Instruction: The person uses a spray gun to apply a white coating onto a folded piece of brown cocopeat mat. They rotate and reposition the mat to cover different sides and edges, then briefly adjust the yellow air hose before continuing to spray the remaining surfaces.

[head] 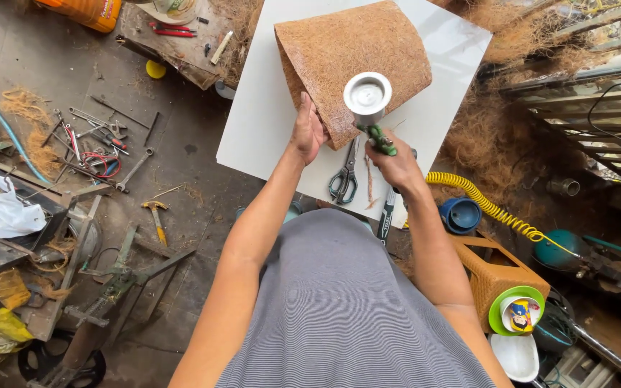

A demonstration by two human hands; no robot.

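The left hand (pixel 308 131) lies with fingers spread flat on the curled brown coir-fibre mat (pixel 353 61), while the right hand (pixel 395 162) has its fingers closed around the green-handled spray gun with a silver metal cup (pixel 368 100), grey-handled scissors (pixel 345 176) lying between them on the white desk (pixel 260 122).

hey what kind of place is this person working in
Probably a small, cluttered craft workshop. Wrenches and pliers lie scattered on the stained concrete floor, loose brown coconut-like fibre is heaped by the white worktable, and a coiled yellow air hose runs toward the metal-cupped spray gun in the right hand.

Left hand (pixel 308 133) flat, right hand (pixel 395 164) clenched
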